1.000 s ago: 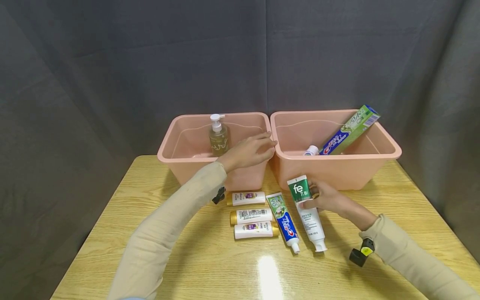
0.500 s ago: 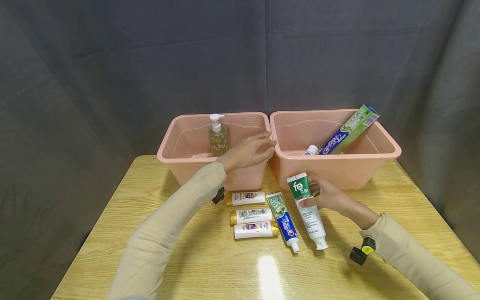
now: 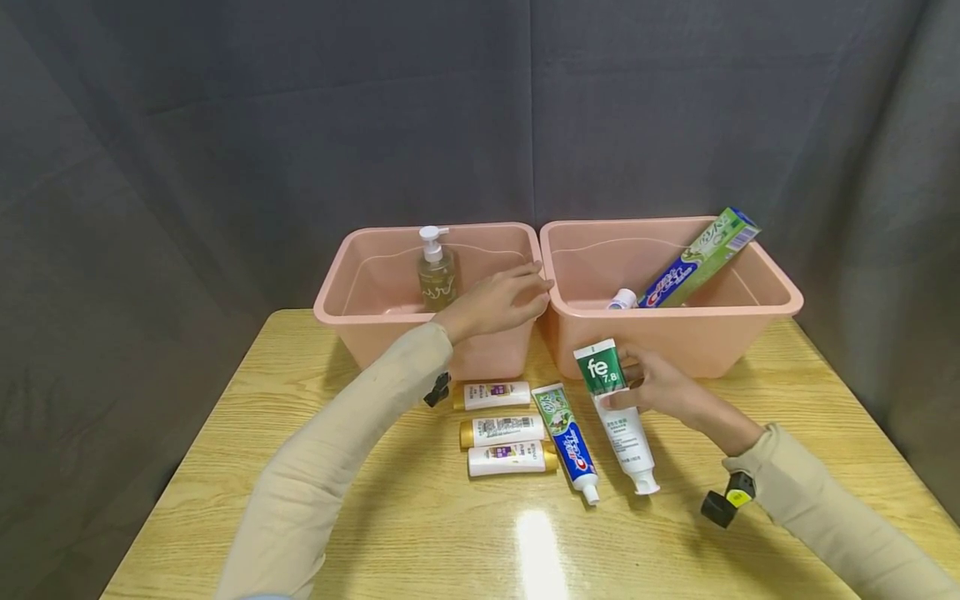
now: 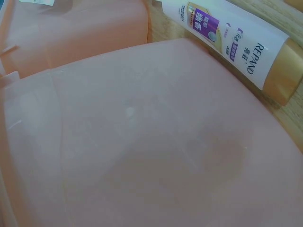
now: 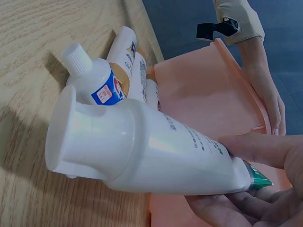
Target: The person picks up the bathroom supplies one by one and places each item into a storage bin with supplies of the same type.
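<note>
My right hand (image 3: 660,387) pinches a white toothpaste tube (image 3: 626,433) with a green end marked "fe", thumb on the front and fingers behind. The tube is tilted, its white cap lowest and towards me; in the right wrist view that cap looms close. My left hand (image 3: 498,304) lies over the right side of the left pink bin (image 3: 375,318), fingers loosely bent at the rim beside the right bin, holding nothing. Left of the held tube, a blue and green toothpaste tube (image 3: 567,442) lies on the table.
Small white gold-capped bottles (image 3: 506,432) lie on the wooden table (image 3: 390,533). A pump bottle (image 3: 437,279) stands in the left bin. Inside the right pink bin (image 3: 675,337), a toothpaste box (image 3: 697,258) leans on the rim beside a white cap (image 3: 622,299).
My right hand has raised the white and green toothpaste tube slightly, and its cap end has swung a little to the right and away from me. The left hand has stayed put.
</note>
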A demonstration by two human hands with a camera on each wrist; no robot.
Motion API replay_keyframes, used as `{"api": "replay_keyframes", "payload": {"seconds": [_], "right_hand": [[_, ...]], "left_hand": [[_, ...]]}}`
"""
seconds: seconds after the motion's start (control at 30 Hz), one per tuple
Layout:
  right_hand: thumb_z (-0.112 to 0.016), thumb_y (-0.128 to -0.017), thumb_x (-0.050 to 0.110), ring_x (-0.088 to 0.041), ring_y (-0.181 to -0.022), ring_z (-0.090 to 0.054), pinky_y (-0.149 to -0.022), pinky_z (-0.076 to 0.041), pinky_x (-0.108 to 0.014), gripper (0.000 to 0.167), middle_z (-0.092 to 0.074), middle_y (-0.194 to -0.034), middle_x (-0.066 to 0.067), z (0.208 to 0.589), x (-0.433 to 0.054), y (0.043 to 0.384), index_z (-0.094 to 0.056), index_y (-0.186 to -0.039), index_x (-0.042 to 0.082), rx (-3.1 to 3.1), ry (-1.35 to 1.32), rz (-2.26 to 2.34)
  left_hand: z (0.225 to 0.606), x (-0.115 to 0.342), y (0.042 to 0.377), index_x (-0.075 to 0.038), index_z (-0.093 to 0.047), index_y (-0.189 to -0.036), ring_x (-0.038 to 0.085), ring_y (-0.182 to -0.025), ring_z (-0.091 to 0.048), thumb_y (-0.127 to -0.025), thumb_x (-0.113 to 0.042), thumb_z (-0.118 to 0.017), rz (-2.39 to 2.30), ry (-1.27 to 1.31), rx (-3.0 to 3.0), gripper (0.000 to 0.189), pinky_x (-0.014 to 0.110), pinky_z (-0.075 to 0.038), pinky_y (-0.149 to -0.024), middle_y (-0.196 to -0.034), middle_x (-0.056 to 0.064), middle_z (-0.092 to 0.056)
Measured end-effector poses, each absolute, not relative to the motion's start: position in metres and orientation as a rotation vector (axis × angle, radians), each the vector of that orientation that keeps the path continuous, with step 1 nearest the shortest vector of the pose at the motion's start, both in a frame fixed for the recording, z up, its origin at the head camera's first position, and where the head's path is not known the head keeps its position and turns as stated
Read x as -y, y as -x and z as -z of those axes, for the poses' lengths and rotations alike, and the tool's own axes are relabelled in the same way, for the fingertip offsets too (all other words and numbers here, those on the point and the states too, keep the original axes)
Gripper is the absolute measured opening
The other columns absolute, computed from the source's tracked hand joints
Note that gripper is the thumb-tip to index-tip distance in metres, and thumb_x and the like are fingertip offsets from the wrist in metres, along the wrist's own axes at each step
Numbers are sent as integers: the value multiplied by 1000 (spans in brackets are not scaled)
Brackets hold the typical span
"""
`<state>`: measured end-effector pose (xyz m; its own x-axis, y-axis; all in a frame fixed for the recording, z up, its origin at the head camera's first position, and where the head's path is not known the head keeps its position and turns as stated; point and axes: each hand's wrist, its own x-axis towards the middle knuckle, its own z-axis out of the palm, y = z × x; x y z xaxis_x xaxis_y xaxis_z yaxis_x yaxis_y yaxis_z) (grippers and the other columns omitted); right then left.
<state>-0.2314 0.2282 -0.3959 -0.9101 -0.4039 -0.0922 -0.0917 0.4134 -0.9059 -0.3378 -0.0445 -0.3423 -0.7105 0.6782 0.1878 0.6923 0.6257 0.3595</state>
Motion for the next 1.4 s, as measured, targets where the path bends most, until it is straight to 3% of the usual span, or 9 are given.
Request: {"api": "replay_keyframes", "payload": {"seconds": [0.7,1.03,1.4], "right_hand": [[-78,-77,-2,-31,-95,-64,-71,-57,-41,59,-64,-111,-27,386,-227,232,-44,-125,-11,-2414,436,1547],[-78,-78,1,-42,-107,-61,-79,-57,-42,64,-60,-119,-32,379,-230,233,-43,-129,-14,-2484,442,1492],[-79,-78,-1,-35,-100,-63,-81,-54,-37,60,-64,-112,-25,370,-234,234,-46,-126,-14,-2542,499,1493]], "left_hand": [[340,45,336,-19,-55,-143,25,-145,-30,-105,-41,-42,622,1182,2810,46,45,-27,-116,-159,7,-32],[341,46,336,-19,-55,-143,24,-145,-30,-105,-41,-42,616,1178,2811,46,44,-27,-116,-159,7,-32],[342,45,337,-19,-55,-143,24,-145,-30,-105,-41,-42,630,1180,2806,46,44,-27,-116,-159,6,-32]]}}
